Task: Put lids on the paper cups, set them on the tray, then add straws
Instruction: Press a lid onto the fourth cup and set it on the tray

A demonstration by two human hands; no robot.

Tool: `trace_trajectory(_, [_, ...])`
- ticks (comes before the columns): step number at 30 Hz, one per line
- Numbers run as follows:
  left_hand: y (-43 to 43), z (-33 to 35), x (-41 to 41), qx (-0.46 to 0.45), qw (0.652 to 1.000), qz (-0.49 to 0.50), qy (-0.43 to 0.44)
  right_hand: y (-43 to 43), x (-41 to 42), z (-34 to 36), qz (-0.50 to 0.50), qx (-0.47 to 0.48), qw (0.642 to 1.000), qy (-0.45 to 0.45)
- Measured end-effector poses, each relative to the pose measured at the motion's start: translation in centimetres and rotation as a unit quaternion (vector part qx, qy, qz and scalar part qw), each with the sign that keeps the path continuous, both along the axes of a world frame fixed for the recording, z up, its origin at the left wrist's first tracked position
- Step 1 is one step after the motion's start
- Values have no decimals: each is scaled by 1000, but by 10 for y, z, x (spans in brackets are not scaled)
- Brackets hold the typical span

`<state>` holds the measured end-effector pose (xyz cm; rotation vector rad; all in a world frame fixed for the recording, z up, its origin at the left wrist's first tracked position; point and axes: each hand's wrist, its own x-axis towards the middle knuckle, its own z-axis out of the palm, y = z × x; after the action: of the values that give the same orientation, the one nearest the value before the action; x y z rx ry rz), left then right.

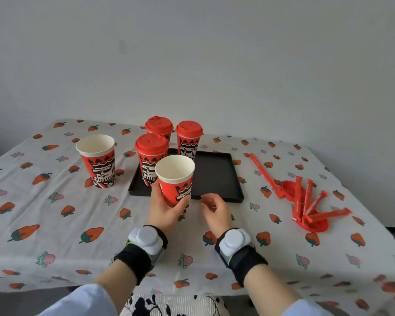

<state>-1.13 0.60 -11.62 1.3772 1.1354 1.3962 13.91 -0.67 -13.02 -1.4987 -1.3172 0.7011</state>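
**Unlidded cup held, awaiting its lid**

The cup (175, 179) looks light and thin-walled, and is likely to crush near the rim. The left hand (167, 210) grips it low, just before the tray (235, 179). The right hand (214, 208) hangs loose and empty. The lids (287, 190) lie well to the right.

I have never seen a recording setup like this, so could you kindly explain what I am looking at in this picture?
No machine here: these are a person's two bare hands, each wrist wearing a black band with a white device. The single picture comes from a camera on the person's head, looking forward and down. The left hand has its grip around an unlidded paper cup near the front edge of the black tray; the right hand beside it is open and empty. Three lidded cups cluster at the tray's far-left corner, another open cup stands on the strawberry tablecloth to the left, and red-wrapped straws lie over loose red lids on the right.
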Motion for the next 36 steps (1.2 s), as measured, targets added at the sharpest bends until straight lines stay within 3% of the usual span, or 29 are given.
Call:
trace_trajectory(4, [6, -11, -2, -8, 999, -13, 39, -2, 23, 18, -14, 36, 999, 13])
trace_trajectory(8, [11, -18, -1, -11, 998, -40, 46, 4, 94, 47, -89, 45, 991, -86])
trace_trajectory(12, [12, -20, 1, -14, 998, -38, 44, 20, 171, 60, -164, -74, 953, -244])
trace_trajectory(16, [13, -20, 3, -17, 998, -26, 63, 29, 215, 55, -124, -229, 881, -395])
trace_trajectory(19, [10, -16, 4, -21, 997, -26, 74, 30, 229, 46, -111, -267, 847, -445])
trace_trajectory(21, [10, -14, 4, -19, 996, -25, 79, 30, 231, 42, -121, -251, 849, -448])
trace_trajectory(24, [8, -12, 3, -22, 996, -26, 80, 32, 228, 42, -138, -234, 873, -404])
trace_trajectory(30, [7, -9, 1, -26, 996, -34, 76, 20, 213, 66, -195, -131, 946, -224])
trace_trajectory(33, [6, -9, 0, -28, 996, -38, 72, 12, 204, 87, -196, -86, 974, -77])
trace_trajectory(36, [6, -9, 0, -33, 996, -53, 67, 6, 188, 109, -134, -74, 976, 153])
